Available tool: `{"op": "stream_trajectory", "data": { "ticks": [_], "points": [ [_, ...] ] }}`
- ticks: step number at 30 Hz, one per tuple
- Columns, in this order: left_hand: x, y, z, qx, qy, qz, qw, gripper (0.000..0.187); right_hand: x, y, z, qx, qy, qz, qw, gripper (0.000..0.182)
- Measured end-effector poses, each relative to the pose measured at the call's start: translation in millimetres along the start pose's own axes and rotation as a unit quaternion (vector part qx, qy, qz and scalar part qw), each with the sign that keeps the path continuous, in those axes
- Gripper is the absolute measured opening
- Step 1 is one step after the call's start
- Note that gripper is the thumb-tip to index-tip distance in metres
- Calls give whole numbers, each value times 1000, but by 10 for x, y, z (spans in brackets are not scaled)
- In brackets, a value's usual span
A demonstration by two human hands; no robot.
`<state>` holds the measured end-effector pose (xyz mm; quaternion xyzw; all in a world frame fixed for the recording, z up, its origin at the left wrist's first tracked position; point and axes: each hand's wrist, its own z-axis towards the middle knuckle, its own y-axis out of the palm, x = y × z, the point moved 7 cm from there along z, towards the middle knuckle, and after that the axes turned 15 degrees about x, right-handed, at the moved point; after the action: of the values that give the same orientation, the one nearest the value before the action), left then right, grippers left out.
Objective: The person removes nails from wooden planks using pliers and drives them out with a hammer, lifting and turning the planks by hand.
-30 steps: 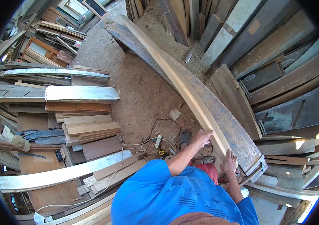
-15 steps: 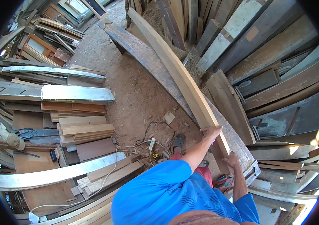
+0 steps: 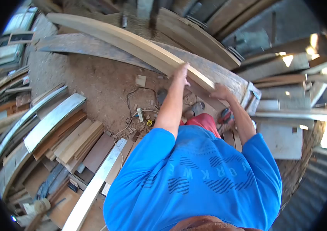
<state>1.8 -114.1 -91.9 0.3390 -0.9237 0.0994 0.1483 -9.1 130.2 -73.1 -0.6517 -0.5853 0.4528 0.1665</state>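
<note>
Bench (image 3: 219, 67) under long board (image 3: 132, 44); cords (image 3: 128, 99), power strip (image 3: 140, 114) on dirt (image 3: 102, 84)

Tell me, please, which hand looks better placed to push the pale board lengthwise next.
Probably the right hand: it is at the near end of the pale board, whereas the left hand is farther along its side.

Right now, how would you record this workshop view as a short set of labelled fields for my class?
Setting: woodworking area, earth floor
Main piece: long pale plank, extending over a worn bench
Left hand: at the plank, short of its near end
Right hand: at the plank's near end
Grip: too blurred to tell
On the floor: white socket strip, small yellow object
Left side: stacked boards
Clothing: blue shirt
</note>
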Motion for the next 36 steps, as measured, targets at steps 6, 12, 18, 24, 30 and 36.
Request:
{"op": "stream_trajectory", "data": {
  "ticks": [6,12,18,24,30,36],
  "points": [
    [23,-26,-84,66,-9,3,998,108,-34,9,13,-27,-10,23,999,69],
    [-54,-50,124,123,-20,1,992,114,491,-31,7,-22,40,356,933,46],
    [-62,-68,98,134,-24,11,991,127,583,-148,-177,10,49,269,962,43],
    [-111,-225,119,1,38,-49,998,96,226,-162,-325,18,-33,110,993,69],
    [-467,-814,124,-186,130,-216,950,54,-80,461,-619,-73,-65,55,994,123],
    [-521,-1139,-222,-162,180,-264,934,54,-459,607,-1122,54,-102,45,992,106]
  ]
}}
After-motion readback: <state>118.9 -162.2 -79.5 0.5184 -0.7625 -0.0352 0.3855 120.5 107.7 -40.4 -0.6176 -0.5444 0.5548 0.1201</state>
